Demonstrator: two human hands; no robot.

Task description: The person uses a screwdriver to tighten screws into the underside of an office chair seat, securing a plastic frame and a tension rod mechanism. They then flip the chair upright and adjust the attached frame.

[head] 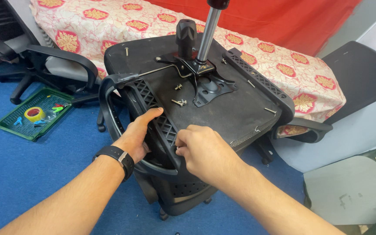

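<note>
Two hands on black armrest bracket, left hand clasping it, right hand pinching its edge

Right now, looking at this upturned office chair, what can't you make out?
- Head view: right hand fingertips, curled under against the armrest bracket.
- Gas cylinder top, cut off by the frame edge.
- Tray contents beside the tape roll, too small.

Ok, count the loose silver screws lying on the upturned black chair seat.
3 clearly: two together and one left of the metal plate, near the left hand. Some at the seat's edges look fitted; others may be hidden.
</note>
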